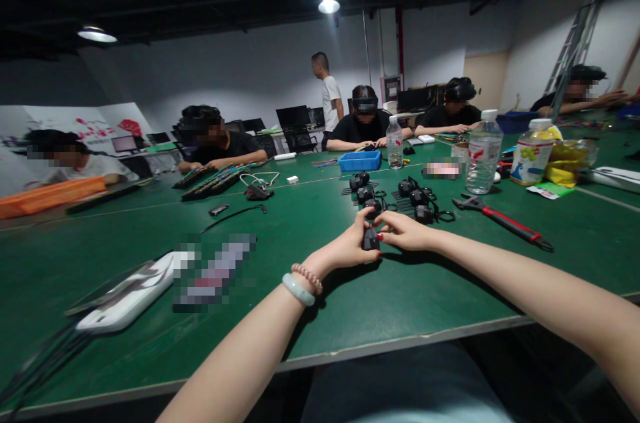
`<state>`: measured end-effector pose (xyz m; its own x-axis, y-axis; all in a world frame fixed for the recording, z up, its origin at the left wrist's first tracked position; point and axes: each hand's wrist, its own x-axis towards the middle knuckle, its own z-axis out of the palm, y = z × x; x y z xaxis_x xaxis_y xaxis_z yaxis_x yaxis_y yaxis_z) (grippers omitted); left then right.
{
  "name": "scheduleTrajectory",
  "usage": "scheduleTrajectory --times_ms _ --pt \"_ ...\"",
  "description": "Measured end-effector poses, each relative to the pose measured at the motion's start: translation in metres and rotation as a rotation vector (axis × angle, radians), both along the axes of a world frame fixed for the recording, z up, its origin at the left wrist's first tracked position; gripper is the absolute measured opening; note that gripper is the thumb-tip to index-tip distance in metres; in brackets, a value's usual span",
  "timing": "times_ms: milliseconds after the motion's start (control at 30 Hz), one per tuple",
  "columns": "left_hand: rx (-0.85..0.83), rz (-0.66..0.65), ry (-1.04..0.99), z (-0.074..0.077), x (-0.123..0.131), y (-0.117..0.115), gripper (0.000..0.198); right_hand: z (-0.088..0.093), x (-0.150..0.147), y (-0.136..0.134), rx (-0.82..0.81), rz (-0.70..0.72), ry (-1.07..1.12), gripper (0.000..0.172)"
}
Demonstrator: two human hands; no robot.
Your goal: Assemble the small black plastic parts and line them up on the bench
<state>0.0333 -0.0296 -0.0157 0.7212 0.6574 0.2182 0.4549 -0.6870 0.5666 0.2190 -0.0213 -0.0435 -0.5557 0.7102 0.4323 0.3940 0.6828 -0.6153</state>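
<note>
My left hand (pixel 345 246) and my right hand (pixel 407 231) meet over the green table (pixel 310 316), both pinching a small black part (pixel 371 239) that rests on the tabletop. The left wrist wears a pale bangle and a bead bracelet. Just beyond the hands lie several similar small black parts (pixel 365 194) with black rings and combs (pixel 423 209) in two loose groups. Both hands have their fingers curled round the one part.
A red-handled wrench (pixel 505 221) lies right of the parts. Two water bottles (pixel 483 153), a drink bottle (pixel 533 153), a blue tray (pixel 360 161) and a white device (pixel 125 296) stand around. Several people sit along the far side; one stands behind.
</note>
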Motion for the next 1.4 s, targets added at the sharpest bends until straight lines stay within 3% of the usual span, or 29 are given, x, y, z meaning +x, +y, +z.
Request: scheduleTrajectory --times_ms 467,1400 --pt "-0.028 -0.005 -0.009 0.0004 -0.0006 -0.0004 0.084 0.0045 -0.0005 -0.0094 -0.003 0.1 0.046 0.045" --pt "-0.044 0.002 -0.018 -0.0001 -0.0021 -0.0004 0.084 0.0038 -0.0018 -0.0075 0.01 0.055 0.012 0.038"
